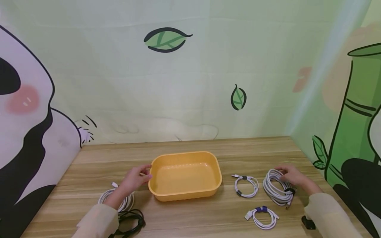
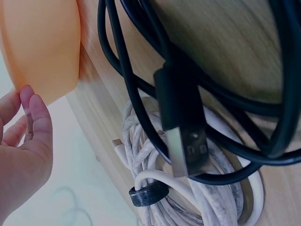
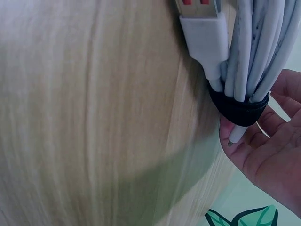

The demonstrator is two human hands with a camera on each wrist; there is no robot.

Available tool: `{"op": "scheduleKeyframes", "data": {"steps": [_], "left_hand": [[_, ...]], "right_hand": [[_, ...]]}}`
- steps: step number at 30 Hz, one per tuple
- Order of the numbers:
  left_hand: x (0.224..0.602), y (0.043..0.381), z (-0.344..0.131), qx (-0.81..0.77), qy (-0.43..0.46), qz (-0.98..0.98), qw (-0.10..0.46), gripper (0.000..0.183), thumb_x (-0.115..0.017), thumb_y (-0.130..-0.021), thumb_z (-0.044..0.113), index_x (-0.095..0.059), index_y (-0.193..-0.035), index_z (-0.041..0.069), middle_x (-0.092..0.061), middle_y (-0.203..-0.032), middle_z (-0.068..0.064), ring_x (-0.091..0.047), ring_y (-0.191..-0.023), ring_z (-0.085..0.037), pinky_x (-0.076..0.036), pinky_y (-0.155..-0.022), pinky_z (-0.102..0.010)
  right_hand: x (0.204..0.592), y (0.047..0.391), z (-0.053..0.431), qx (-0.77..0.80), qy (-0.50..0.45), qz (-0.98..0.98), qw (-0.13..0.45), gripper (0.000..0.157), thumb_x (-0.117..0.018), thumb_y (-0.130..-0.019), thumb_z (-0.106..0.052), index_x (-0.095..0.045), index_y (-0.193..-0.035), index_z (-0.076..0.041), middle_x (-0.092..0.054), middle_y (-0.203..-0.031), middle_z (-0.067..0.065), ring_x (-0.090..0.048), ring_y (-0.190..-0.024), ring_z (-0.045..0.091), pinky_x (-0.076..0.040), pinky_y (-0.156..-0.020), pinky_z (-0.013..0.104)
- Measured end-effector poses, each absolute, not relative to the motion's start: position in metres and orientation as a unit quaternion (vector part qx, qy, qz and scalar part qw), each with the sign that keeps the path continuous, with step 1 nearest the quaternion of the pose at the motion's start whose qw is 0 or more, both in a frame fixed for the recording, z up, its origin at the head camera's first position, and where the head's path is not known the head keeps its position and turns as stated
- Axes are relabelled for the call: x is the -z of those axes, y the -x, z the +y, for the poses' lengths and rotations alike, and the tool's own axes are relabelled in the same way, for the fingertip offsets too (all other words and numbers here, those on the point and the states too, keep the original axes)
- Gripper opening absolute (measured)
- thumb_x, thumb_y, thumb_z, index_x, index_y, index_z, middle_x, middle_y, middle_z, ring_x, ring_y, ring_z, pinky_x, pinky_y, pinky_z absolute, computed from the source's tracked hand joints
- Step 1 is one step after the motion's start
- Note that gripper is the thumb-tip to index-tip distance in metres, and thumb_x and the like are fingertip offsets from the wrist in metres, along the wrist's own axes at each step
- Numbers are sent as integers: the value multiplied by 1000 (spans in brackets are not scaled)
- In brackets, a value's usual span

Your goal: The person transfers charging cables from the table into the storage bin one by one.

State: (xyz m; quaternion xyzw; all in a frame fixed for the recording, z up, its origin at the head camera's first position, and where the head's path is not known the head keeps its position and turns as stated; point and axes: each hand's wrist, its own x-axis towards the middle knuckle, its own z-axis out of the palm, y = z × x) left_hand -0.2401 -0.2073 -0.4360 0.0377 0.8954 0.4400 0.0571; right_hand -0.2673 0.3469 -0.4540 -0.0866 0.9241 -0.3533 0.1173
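Fingers and thumb of my left hand (image 1: 134, 180) hold the left rim of a shallow yellow plastic tray (image 1: 185, 195); the left wrist view shows the fingertips at its edge. Beneath that forearm lies a coiled white cable (image 2: 155, 179) with a black strap, and nearer, a coiled black USB cable (image 2: 183, 108). At the right, my right hand (image 1: 293, 175) grips a thick white cable coil (image 1: 271, 188). Its black strap (image 3: 240, 108) and white USB plug (image 3: 204, 40) show in the right wrist view. Some right fingers are hidden behind the coil.
Between tray and right hand lies a thin white cable coil (image 1: 255, 190) with dark ties. Closer in sits another white USB cable (image 1: 265, 224) with blue ties. A small black object (image 1: 308, 222) lies by the right sleeve. A printed wall (image 1: 190, 109) rises behind the wooden table (image 1: 190, 218).
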Motion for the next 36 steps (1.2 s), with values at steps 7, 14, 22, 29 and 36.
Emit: {"op": "scheduleKeyframes", "data": {"steps": [7,14,22,29,36], "left_hand": [[435,239,-207,-445,-35,893,59,42,-56,-84,3,-45,-124,-5,-57,-97,-17,-56,-90,-24,-54,-73,-34],[435,239,-206,-447,-28,892,64,42,-56,-85,4,-45,-125,-4,-56,-97,-16,-56,-90,-24,-54,-73,-33],[436,239,-206,-451,-24,890,63,42,-56,-85,4,-45,-125,-4,-55,-95,-15,-56,-87,-22,-54,-72,-33],[438,240,-207,-454,-22,889,60,43,-57,-84,4,-46,-124,-4,-56,-93,-14,-56,-87,-22,-54,-71,-32],[437,240,-207,-449,-24,891,61,43,-56,-84,4,-46,-125,-4,-55,-93,-14,-56,-87,-22,-54,-71,-31]], "right_hand": [[454,267,345,358,71,922,126,44,-52,-73,7,-44,-114,18,-55,-94,26,-52,-80,24,-44,-62,28],[456,269,346,363,77,921,122,44,-52,-69,8,-45,-112,19,-56,-93,24,-53,-80,23,-45,-63,28],[455,269,345,367,78,918,128,44,-54,-69,8,-46,-111,17,-56,-89,20,-51,-76,19,-44,-61,28],[456,270,347,358,86,922,123,41,-55,-69,6,-50,-109,14,-56,-88,17,-49,-75,18,-43,-60,27],[467,276,363,410,124,896,114,45,-61,-69,-4,-55,-112,5,-57,-88,13,-47,-74,14,-40,-59,24]]}}
